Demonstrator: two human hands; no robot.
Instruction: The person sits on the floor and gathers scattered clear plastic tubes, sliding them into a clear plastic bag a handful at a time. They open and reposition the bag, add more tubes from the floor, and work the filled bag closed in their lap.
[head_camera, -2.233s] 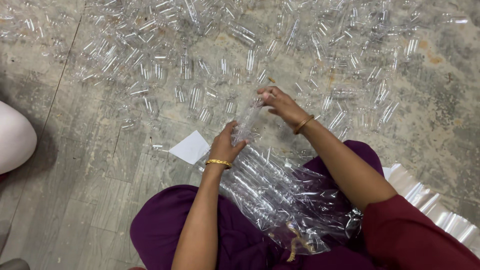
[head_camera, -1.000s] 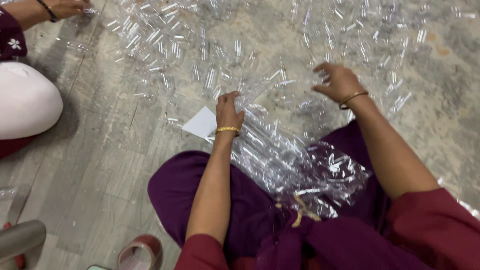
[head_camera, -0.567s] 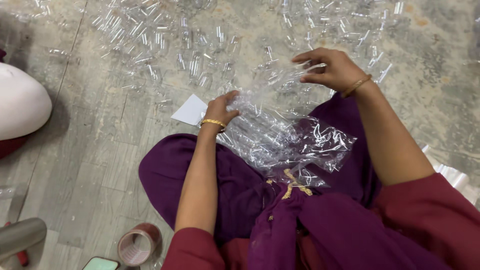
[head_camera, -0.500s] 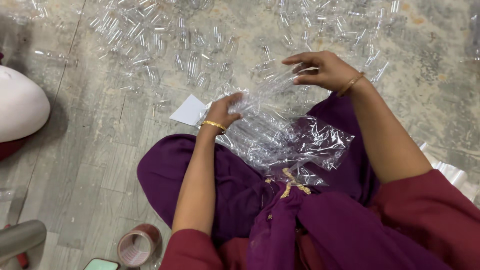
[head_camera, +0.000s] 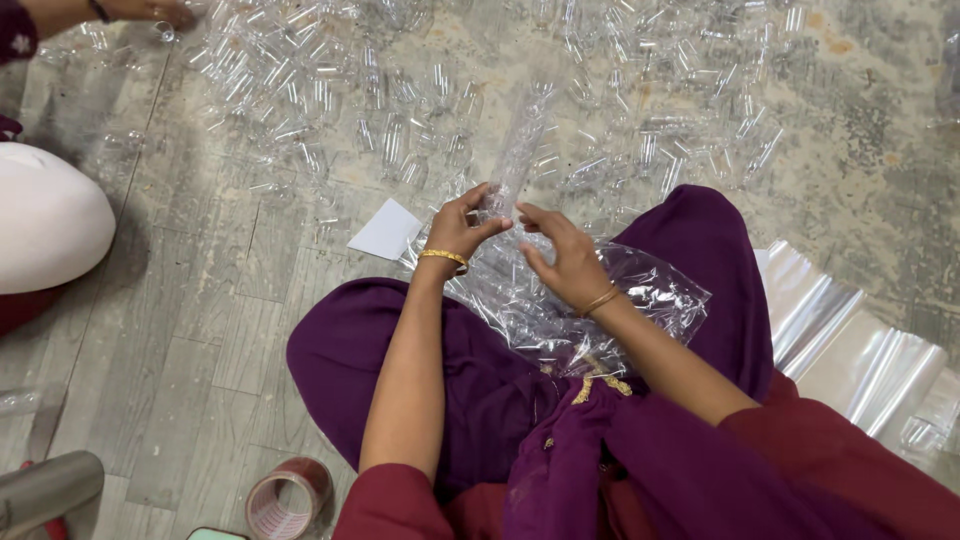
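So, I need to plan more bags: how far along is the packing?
Done: a clear bag on the lap looks partly filled. In hand: the left hand pinches a stack of clear pieces, the right hand beside it. Left: many loose clear pieces cover the floor.

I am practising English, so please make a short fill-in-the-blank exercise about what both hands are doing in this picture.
1. The left hand pinches the lower end of a clear plastic ____ that points away from the person.
2. The right hand is open just to the ____ of the left hand.
3. Each wrist wears a gold ____.
4. A roll of ____ lies on the floor.

Missing words: sleeve; right; bangle; tape
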